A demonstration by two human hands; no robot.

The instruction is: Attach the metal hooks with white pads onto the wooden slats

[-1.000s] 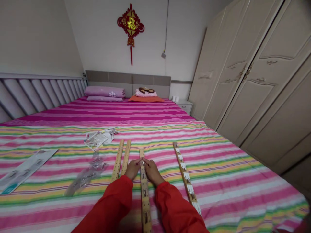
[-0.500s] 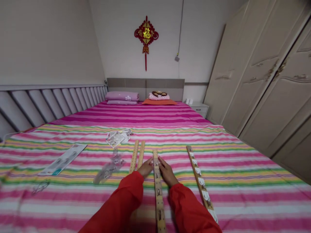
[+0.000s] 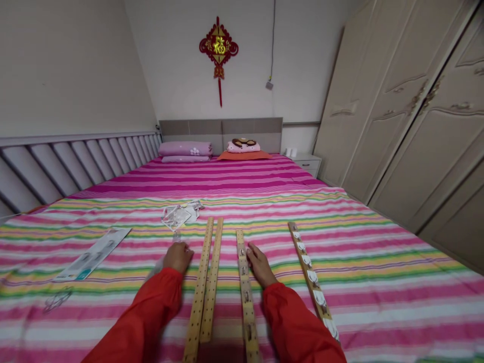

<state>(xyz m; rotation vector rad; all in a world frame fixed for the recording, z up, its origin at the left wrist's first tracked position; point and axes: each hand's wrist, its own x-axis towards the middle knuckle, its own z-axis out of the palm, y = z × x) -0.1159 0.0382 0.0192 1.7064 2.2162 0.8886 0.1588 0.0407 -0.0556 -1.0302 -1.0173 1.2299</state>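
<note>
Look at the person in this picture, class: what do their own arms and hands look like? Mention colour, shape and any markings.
The left sleeve and right sleeve are long, loose and plain red, softly creased and narrowing toward the wrists. No markings show on them. The left hand and right hand are bare, without gloves.

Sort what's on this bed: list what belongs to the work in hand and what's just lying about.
Likely part of the work:
wooden strip with metal fittings
two bare wooden strips
strip with white pieces
clear plastic packaging
long packet

Likely just lying about:
heap of wrappers
purple bedding
pink bundle
orange cloth
</note>
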